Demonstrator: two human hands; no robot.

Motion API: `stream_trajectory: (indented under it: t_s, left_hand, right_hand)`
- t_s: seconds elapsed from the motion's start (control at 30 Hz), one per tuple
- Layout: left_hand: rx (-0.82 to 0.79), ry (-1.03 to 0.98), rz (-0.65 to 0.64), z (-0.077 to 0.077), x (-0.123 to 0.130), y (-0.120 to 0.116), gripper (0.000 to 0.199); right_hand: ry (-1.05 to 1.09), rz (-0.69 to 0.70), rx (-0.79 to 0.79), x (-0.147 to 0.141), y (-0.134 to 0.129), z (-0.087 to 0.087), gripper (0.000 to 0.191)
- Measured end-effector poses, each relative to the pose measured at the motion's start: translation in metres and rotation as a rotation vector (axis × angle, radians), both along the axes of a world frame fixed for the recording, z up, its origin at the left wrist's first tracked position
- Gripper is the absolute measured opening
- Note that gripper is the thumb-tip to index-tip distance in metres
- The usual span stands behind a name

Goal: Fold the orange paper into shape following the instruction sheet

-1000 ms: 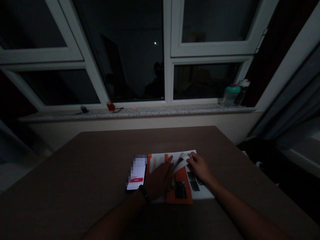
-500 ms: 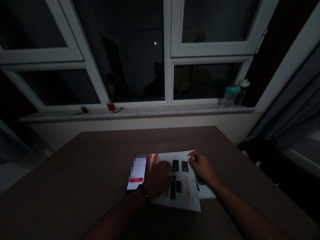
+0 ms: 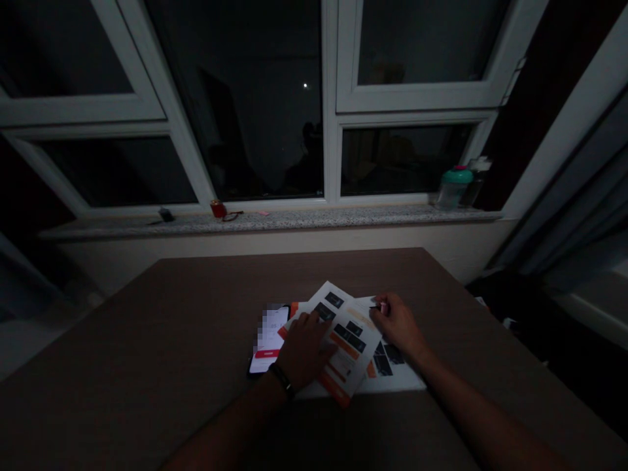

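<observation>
A printed sheet with dark pictures and orange bands lies turned at an angle on top of other printed pages. My left hand, with a dark band on its wrist, rests on the upper sheet with its fingers spread. At the right edge of the pages my right hand has its fingers pinched together near the top corner; what lies between the fingertips is too small to make out. A lit phone with a red button on its screen lies just left of the papers.
All of this is on a brown table. Beyond it, a stone windowsill holds a red object, a small dark object and a green-lidded bottle beside a clear one.
The upper sheet has turned to a slant, its top corner now pointing away, and more of the pages beneath shows at the right. My left hand has shifted slightly left.
</observation>
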State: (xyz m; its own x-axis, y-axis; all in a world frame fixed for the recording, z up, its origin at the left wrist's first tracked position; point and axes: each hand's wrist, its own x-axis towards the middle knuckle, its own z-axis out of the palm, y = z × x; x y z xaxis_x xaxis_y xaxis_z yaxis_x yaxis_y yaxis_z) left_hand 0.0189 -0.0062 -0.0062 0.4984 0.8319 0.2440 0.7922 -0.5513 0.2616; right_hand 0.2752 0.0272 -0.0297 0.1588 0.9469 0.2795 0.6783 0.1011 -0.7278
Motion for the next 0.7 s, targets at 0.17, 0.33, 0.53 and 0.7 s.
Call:
stream_trajectory:
  t_s: [0.17,0.33,0.53,0.7]
  left_hand:
    - [-0.008,-0.003,0.012,-0.005,-0.001,0.000,0.051]
    - [0.042,0.022,0.075,-0.007,0.000,0.000,0.051]
    - [0.032,-0.006,0.064,-0.005,0.000,0.000,0.049]
    - [0.001,0.022,-0.004,-0.007,0.002,0.001,0.051]
  right_hand:
    - [-0.002,-0.032,0.040,0.003,0.002,-0.002,0.025]
    - [-0.015,-0.021,0.057,0.003,0.002,-0.003,0.021]
    - [0.031,0.152,0.014,-0.004,-0.003,0.003,0.023]
    - [0.032,0.176,0.027,-0.006,-0.003,0.002,0.023]
